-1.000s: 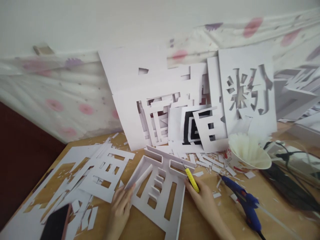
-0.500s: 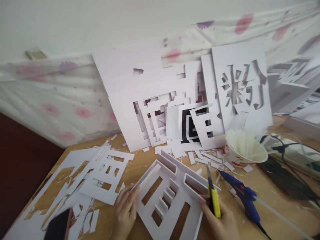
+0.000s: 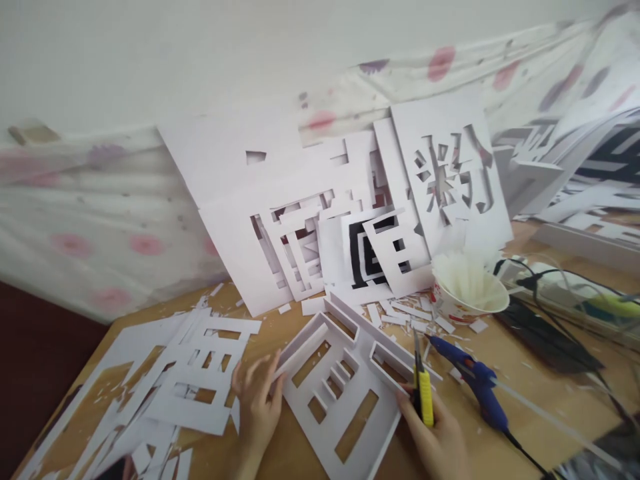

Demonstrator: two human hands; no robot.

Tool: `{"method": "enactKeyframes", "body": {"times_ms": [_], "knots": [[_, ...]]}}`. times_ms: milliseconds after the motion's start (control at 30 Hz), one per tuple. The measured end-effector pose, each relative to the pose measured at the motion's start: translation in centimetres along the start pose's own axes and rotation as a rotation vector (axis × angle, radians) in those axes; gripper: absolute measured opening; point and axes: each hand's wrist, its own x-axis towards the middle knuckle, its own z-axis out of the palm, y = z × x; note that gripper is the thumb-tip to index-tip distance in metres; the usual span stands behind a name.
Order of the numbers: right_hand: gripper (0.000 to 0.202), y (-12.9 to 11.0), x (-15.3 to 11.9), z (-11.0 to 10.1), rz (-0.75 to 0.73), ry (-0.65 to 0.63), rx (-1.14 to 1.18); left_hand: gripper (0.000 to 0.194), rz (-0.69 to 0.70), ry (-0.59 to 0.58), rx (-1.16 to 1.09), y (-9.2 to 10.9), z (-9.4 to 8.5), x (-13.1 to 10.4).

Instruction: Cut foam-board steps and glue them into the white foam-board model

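Note:
A white foam-board character (image 3: 333, 427) with cut-out slots and upright strips along its edges lies tilted in front of me. My left hand (image 3: 259, 400) is at its left corner, fingers spread and loosened, with thumb and index finger on either side of the edge strip. In my right hand (image 3: 433, 433) is a yellow utility knife (image 3: 425, 398), its blade pointing up and away. The fingertips of that hand also touch the character's right wall. A blue hot glue gun (image 3: 477, 383) lies just right of the knife.
Cut-out white sheets (image 3: 193, 400) and a phone (image 3: 116, 470) lie on the left. Stencil boards (image 3: 220, 200) lean on the wall behind white scraps (image 3: 400, 311). A paper bowl (image 3: 463, 310) of glue sticks stands at the right, near cables and a black object (image 3: 550, 337).
My left hand's fingers have loosened and spread at the character's edge strip. The right hand keeps the knife. The view has swung a little to the right.

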Motion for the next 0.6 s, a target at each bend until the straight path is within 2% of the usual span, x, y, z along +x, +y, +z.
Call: {"method": "enactKeyframes", "body": {"times_ms": [133,333,433,600], "knots": [[0.050,0.3,-0.2,-0.3,-0.003,-0.009,-0.014,0.016,-0.099,0.085,0.126,0.7,-0.4,-0.5],[0.048,0.2,0.1,-0.9,0.002,-0.090,-0.030,0.019,-0.161,-0.038,0.167,2.0,-1.5,-1.2],[0.048,-0.1,0.3,-1.0,0.010,-0.076,-0.042,0.023,-0.183,-0.103,0.178,2.1,-1.9,-1.6],[0.045,-0.2,0.3,-1.0,0.029,-0.112,-0.069,0.022,-0.214,-0.095,0.160,2.1,-1.8,-1.7]]}}
